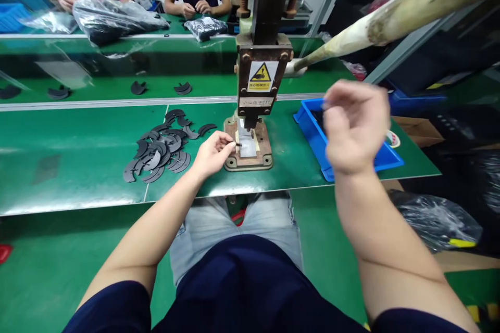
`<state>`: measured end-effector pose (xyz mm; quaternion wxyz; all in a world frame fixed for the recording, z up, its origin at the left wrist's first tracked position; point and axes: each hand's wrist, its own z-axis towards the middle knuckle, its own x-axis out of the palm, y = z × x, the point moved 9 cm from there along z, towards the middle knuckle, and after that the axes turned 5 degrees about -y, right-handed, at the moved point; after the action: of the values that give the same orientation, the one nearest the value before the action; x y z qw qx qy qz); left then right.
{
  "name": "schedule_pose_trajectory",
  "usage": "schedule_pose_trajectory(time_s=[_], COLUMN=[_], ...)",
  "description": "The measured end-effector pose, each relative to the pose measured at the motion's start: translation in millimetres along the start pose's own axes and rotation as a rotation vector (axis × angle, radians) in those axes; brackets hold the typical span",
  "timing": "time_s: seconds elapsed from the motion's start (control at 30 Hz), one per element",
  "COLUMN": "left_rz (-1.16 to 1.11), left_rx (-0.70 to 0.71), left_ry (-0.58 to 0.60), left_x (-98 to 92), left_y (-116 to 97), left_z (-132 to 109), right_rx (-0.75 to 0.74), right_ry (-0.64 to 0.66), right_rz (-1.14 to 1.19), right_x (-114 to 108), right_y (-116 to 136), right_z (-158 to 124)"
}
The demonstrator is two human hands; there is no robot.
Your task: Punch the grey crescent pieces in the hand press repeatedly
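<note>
My left hand (214, 153) is at the left of the press base (230, 163), thumb and fingertips pinched on a small dark piece (238, 144) beside the metal plate (247, 149). The press head (258, 80), with its yellow warning label, stands above that plate. My right hand (356, 127) is raised in front of the blue bin (312, 140), below the press's long wrapped lever (375, 26) and apart from it. Its fingers look curled but are smeared by motion. Left of my left hand lies a pile of black curved pieces (160, 148).
More curved black parts (138, 87) lie on the green strip behind the table ledge. Two people sit across, with plastic bags of dark goods (113, 15) before them. A roll of tape (394, 139) is at the bin's right side. Bagged material (435, 218) lies lower right.
</note>
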<state>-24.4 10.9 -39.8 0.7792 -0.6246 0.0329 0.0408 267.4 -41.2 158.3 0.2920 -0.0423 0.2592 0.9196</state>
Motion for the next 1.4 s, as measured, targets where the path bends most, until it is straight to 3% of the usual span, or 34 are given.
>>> schedule_pose_trajectory(time_s=[0.07, 0.17, 0.3, 0.47, 0.67, 0.77, 0.83, 0.93, 1.03, 1.2, 1.33, 1.4], left_rz=[0.246, 0.536, 0.671, 0.690, 0.665, 0.671, 0.765, 1.047, 1.269, 1.410, 1.280, 1.226], left_rx=[0.145, 0.334, 0.452, 0.442, 0.433, 0.440, 0.394, 0.218, 0.015, -0.165, -0.301, -0.296], left_ry=[-0.023, 0.057, 0.163, 0.196, 0.202, 0.271, 0.244, 0.117, 0.163, 0.301, 0.373, 0.428], left_x=[0.1, 15.0, 30.7, 33.2, 35.7, 28.4, 5.2, -50.1, -84.8, -82.7, -68.1, -58.4], left_y=[-4, -15, -25, -25, -26, -26, -23, -11, 9, 39, 57, 57], left_z=[19, 33, 36, 38, 33, 36, 51, 81, 101, 113, 120, 124], right_rx=[-0.005, 0.011, 0.039, -0.027, -0.087, -0.065, -0.073, -0.089, -0.088, -0.090, -0.105, -0.111], right_ry=[-0.108, 0.005, -0.002, -0.070, 0.136, 0.136, 0.061, -0.029, -0.056, -0.068, -0.069, -0.063], right_rz=[0.061, 0.117, 0.112, 0.272, 0.200, 0.184, 0.203, 0.217, 0.222, 0.250, 0.255, 0.255], right_x=[-15, -5, 3, 0, 5, 7, 6, 7, 9, 8, 9, 10], right_y=[15, 48, 72, 69, 53, 41, 37, 37, 37, 37, 36, 36], right_z=[41, 86, 99, 54, -28, -50, -54, -56, -57, -58, -57, -56])
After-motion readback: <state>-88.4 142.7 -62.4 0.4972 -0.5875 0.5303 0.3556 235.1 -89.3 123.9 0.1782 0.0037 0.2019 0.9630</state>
